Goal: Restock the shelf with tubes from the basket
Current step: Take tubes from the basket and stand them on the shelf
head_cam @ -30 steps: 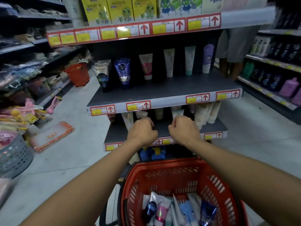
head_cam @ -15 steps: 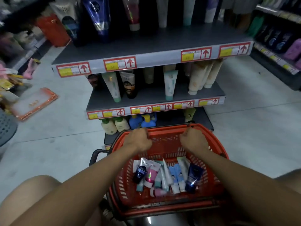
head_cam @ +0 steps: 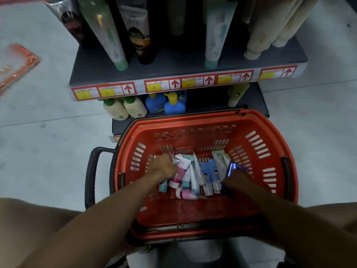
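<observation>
A red basket [head_cam: 270, 151] stands on the floor in front of the grey shelf [head_cam: 173, 71]. Several tubes [head_cam: 195, 176] lie heaped in its bottom: pink, white, light blue and teal. My left hand [head_cam: 164, 167] is down among them at the left, fingers curled round a tube with a white crimped end [head_cam: 178, 160]. At the right of the heap my right hand [head_cam: 236, 180] grips a dark blue tube [head_cam: 236, 168], whose glossy end sticks up past the fingers. On the shelf, tubes [head_cam: 214, 35] stand cap down.
Below the shelf's price strip [head_cam: 193, 84], cream bottles [head_cam: 123, 109] and blue bottles [head_cam: 166, 105] stand on the bottom shelf. The basket's black handle [head_cam: 92, 171] hangs off its left side. An orange-edged flat pack [head_cam: 15, 62] lies on the floor at far left.
My view has tilted down from the shelves to the basket. Both hands left the basket's far rim and went down into the tubes, each closing on one.
</observation>
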A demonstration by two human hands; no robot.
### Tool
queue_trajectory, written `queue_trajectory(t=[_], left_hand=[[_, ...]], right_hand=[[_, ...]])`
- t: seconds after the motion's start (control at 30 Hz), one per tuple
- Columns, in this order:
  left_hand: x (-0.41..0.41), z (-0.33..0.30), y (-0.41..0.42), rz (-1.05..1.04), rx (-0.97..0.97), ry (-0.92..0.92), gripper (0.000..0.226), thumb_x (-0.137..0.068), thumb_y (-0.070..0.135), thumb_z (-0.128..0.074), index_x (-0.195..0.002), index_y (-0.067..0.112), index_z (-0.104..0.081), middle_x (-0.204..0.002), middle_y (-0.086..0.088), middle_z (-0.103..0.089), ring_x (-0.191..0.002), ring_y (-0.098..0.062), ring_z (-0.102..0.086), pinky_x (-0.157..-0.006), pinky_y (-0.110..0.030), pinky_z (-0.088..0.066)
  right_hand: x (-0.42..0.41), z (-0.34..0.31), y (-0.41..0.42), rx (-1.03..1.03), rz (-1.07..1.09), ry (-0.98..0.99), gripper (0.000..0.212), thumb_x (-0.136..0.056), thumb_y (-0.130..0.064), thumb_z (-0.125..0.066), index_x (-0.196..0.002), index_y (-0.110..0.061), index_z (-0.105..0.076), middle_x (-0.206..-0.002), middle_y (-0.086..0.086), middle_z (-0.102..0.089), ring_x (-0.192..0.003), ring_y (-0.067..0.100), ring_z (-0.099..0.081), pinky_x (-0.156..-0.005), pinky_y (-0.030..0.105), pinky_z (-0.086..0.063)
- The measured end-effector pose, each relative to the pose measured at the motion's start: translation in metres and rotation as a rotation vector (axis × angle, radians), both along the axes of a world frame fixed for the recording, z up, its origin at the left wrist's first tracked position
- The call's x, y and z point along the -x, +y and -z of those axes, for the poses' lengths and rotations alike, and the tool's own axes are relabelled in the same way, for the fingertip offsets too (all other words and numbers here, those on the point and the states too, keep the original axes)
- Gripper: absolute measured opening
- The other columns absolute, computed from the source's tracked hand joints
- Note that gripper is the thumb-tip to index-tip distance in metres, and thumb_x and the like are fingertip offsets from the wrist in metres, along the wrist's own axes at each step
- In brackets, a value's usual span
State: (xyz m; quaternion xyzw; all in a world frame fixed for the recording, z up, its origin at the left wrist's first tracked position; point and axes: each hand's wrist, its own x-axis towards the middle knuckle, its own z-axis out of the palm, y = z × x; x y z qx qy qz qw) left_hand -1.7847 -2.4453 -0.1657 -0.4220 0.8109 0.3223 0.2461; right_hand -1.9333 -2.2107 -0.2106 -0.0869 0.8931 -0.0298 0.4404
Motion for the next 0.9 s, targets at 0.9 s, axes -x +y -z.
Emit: queue_trajectory(t=[0.9], left_hand=[[-0.018,0.091,0.012,0.015,0.273,-0.039,0.080,-0.076,0.051,-0.084,-0.133,0.016,-0.042,-0.127,-0.012,-0.056,-0.115,-0.030,-0.058,-0.088,-0.041,-0.055]], right_hand=[[-0.018,0.048,0.003,-0.130,-0.096,0.085,0.051,-0.080,-0.054,-0.074,-0.116,-0.019,-0.068,-0.096,0.001,-0.069,-0.086,0.021,-0.068,-0.061,0.027,-0.048]])
